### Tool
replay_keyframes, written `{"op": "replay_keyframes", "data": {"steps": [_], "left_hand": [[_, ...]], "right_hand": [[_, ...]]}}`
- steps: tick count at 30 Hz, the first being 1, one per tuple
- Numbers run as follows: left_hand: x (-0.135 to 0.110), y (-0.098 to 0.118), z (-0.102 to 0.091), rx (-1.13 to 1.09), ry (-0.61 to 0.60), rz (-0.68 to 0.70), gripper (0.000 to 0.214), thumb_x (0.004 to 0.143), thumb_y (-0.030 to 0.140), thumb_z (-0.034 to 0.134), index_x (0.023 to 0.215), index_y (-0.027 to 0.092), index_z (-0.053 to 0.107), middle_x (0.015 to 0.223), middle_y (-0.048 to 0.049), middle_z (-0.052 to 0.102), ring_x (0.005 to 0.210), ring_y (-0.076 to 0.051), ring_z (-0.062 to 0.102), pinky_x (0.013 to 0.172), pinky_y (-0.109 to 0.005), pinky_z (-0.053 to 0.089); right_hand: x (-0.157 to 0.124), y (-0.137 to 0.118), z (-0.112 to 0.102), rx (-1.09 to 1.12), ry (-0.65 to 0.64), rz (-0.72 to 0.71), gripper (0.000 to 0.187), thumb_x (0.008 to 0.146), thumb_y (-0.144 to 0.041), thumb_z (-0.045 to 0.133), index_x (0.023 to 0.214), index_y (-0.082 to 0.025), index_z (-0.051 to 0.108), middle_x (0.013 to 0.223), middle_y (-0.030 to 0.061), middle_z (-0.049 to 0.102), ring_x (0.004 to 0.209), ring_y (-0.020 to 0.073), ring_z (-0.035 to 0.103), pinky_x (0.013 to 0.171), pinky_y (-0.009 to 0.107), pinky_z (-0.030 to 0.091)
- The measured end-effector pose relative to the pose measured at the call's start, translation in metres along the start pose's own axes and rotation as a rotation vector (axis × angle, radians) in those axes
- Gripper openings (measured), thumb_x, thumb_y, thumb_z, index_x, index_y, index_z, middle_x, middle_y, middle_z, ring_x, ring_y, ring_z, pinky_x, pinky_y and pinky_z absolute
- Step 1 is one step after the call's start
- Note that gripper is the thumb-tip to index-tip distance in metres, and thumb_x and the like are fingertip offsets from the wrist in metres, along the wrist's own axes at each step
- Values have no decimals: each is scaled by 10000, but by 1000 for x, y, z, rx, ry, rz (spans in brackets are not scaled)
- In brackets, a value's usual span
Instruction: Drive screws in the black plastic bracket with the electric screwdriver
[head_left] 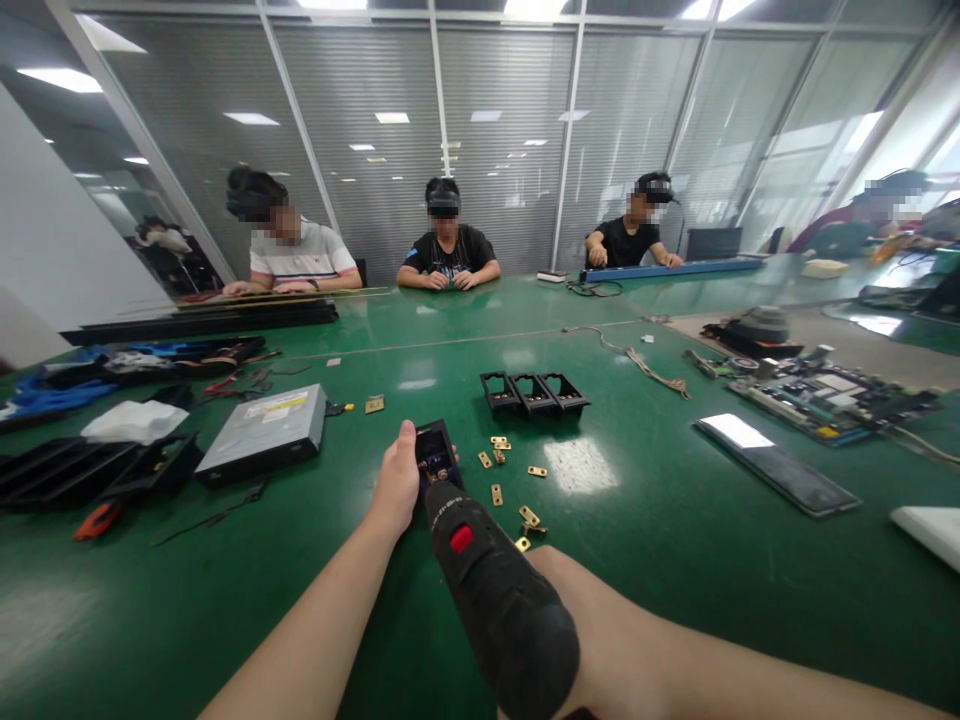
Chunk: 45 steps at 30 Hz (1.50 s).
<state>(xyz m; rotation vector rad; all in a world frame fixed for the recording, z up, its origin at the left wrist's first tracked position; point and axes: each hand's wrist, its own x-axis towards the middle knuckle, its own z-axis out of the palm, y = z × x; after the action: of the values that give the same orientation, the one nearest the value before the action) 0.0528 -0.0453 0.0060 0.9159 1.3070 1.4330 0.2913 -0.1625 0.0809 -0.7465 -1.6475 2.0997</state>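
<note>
My left hand point(400, 477) is closed around the left side of a small black plastic housing point(439, 437), with its thumb along the top edge. Small metal parts show inside the housing. A black cordless drill point(480, 580) with a red switch points away from me, its nose at the near end of the housing. My right hand point(559, 585) grips the drill from the right; the drill body hides most of its fingers. Whether the bit touches a screw is hidden. Several small brass plates point(536, 471) with holes lie right of the housing.
Three joined black housings point(534, 393) stand beyond the plates. At left lie a silver disc drive point(266, 432) and black trays point(82, 470). A phone point(776, 465) and a circuit board point(832, 392) lie at right. Several people sit across the green table point(675, 600).
</note>
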Motion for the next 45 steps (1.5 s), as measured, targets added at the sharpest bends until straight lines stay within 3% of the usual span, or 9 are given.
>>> {"op": "replay_keyframes", "data": {"steps": [11,16,25,45], "left_hand": [[-1,-1,-1,19,-3,22,841,878,959,590,1034,149,752,870,-149,846,827,-341,842,718,-427,681],[-1,-1,-1,30,0,17,824,924,935,552,1036,145,759,865,-152,842,826,-344,842,654,-405,661],[1,-2,0,6,8,13,787,946,910,553,1003,151,758,862,-154,842,774,-323,834,635,-391,654],[1,-2,1,-35,-2,-12,701,1010,832,539,999,164,752,878,-153,848,776,-307,838,634,-370,651]], "right_hand": [[-2,-2,2,-3,48,122,559,412,-250,1099,578,-176,571,592,-83,581,581,71,475,548,195,387],[-1,-1,1,23,31,152,511,404,-268,1102,640,-153,664,641,-28,669,572,108,589,489,188,400],[-3,4,2,68,22,179,491,450,-236,1082,710,-156,674,655,-13,692,585,137,663,504,191,474],[-5,2,2,129,6,235,567,434,-306,1100,776,-146,678,665,-19,668,563,106,624,481,162,523]]}}
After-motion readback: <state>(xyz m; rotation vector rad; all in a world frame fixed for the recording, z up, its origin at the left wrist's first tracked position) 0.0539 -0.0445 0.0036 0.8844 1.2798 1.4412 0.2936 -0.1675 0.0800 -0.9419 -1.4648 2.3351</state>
